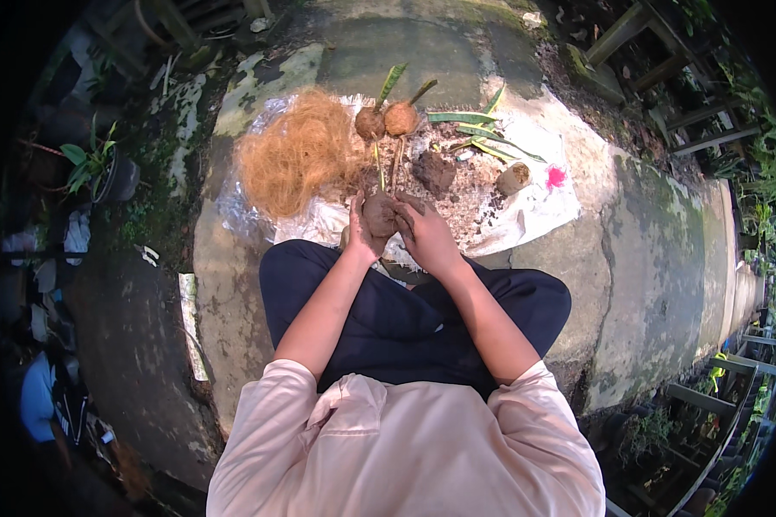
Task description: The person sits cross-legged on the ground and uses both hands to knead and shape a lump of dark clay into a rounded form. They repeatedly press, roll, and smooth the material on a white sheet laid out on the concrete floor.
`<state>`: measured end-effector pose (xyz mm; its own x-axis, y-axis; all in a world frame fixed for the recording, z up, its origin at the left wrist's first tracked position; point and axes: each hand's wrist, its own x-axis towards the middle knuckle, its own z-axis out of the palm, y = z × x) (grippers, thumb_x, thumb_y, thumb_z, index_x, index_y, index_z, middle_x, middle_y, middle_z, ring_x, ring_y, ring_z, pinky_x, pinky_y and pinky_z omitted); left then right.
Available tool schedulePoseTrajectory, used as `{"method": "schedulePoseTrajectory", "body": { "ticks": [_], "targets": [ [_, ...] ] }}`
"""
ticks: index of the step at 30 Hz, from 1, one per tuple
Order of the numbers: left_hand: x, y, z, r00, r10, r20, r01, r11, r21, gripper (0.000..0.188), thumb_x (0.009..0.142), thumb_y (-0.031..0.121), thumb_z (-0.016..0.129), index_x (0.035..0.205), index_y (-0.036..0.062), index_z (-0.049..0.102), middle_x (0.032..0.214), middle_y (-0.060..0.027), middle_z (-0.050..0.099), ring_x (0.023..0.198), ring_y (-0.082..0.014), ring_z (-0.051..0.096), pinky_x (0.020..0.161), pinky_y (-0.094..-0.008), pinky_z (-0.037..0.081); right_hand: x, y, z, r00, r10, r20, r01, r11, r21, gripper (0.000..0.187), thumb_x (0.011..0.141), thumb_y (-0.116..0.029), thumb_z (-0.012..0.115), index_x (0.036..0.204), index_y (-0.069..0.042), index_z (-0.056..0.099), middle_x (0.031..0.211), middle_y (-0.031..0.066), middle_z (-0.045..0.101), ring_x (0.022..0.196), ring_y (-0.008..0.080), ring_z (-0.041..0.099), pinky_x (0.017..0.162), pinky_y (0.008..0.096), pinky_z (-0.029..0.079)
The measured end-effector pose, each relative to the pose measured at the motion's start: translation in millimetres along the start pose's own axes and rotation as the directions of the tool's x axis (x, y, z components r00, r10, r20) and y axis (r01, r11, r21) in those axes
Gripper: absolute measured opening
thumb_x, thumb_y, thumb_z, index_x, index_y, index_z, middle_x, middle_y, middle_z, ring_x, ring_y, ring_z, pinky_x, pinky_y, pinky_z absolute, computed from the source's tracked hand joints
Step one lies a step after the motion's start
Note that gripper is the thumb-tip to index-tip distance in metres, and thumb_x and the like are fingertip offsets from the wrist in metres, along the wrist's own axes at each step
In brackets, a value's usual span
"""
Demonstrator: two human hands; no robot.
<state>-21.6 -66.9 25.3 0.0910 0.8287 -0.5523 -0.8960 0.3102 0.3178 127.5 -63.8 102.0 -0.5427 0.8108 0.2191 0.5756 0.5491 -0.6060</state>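
Between my palms, just above my lap, is a round, dark brown ball of mud (378, 215) with thin stems rising from its top. My left hand (362, 234) cups its left side. The fingers of my right hand (420, 229) are curled against its right side, dirty with mud. Beyond it lie two fibre-wrapped balls, a brown one (370, 123) and an orange one (401, 119), each with a green leaf sticking out. A dark lump of soil (434, 173) sits to the right of my hands. Left of them spreads a heap of orange-brown coconut fibre (295, 159).
A white sack (545, 214) lies under these things, littered with soil crumbs. On it are cut, yellow-edged leaves (489, 133), a small soil-filled cylinder (514, 178) and something bright pink (556, 177). A potted plant (116, 178) stands at the left; wooden racks (711, 396) line the right.
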Motion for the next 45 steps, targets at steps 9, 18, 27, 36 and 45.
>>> {"method": "schedulePoseTrajectory", "body": {
  "ticks": [9, 18, 27, 36, 45],
  "targets": [
    [-3.9, 0.0, -2.8, 0.997, -0.060, -0.049, 0.061, 0.998, 0.017, 0.062, 0.092, 0.061, 0.038, 0.116, 0.0074, 0.059, 0.112, -0.0106, 0.061, 0.104, -0.0255, 0.060, 0.092, -0.0431, 0.048, -12.7, -25.7, 30.2, 0.980, 0.170, -0.101, -0.187, 0.965, -0.186, 0.038, 0.080, -0.024, 0.068, 0.116, -0.016, 0.061, 0.139, 0.0093, 0.046, 0.114, 0.0350, 0.050, 0.092, 0.0483, 0.046],
    [-6.5, -2.0, -1.6, 1.000, -0.007, 0.010, 0.006, 0.994, 0.110, 0.079, 0.090, 0.072, 0.035, 0.138, 0.0092, 0.043, 0.137, -0.0121, 0.047, 0.126, -0.0276, 0.048, 0.108, -0.0439, 0.038, -3.2, -7.5, 34.2, 0.964, 0.197, -0.179, -0.200, 0.980, 0.006, 0.042, 0.079, -0.013, 0.068, 0.119, -0.017, 0.059, 0.129, 0.0112, 0.054, 0.108, 0.0414, 0.052, 0.092, 0.0475, 0.045],
    [-14.0, -4.0, 2.9, 0.985, 0.070, 0.160, -0.132, 0.898, 0.420, 0.062, 0.089, 0.044, 0.066, 0.135, 0.0077, 0.044, 0.126, -0.0065, 0.056, 0.114, -0.0208, 0.057, 0.092, -0.0362, 0.050, -9.3, -10.8, 27.8, 0.926, 0.351, -0.139, -0.343, 0.936, 0.078, 0.063, 0.083, -0.010, 0.062, 0.142, -0.012, 0.040, 0.119, 0.0177, 0.059, 0.109, 0.0413, 0.051, 0.090, 0.0497, 0.043],
    [-16.5, 0.3, 9.7, 0.969, 0.006, 0.248, -0.086, 0.945, 0.316, 0.053, 0.090, 0.029, 0.066, 0.133, 0.0062, 0.045, 0.120, -0.0093, 0.059, 0.108, -0.0214, 0.061, 0.091, -0.0380, 0.051, -16.2, 4.8, 19.9, 0.875, 0.432, -0.219, -0.268, 0.808, 0.525, 0.059, 0.084, -0.003, 0.062, 0.139, -0.005, 0.043, 0.117, 0.0235, 0.060, 0.102, 0.0411, 0.059, 0.088, 0.0467, 0.047],
    [-18.2, -0.6, -2.6, 0.959, -0.001, 0.285, -0.094, 0.943, 0.320, 0.059, 0.086, 0.031, 0.070, 0.134, 0.0090, 0.043, 0.120, -0.0064, 0.058, 0.108, -0.0202, 0.059, 0.088, -0.0344, 0.052, -27.3, -0.6, 42.9, 0.902, 0.269, -0.338, -0.273, 0.961, 0.036, 0.047, 0.086, -0.012, 0.063, 0.132, -0.013, 0.056, 0.138, 0.0213, 0.049, 0.135, 0.0389, 0.037, 0.112, 0.0510, 0.025]
  ]
}}
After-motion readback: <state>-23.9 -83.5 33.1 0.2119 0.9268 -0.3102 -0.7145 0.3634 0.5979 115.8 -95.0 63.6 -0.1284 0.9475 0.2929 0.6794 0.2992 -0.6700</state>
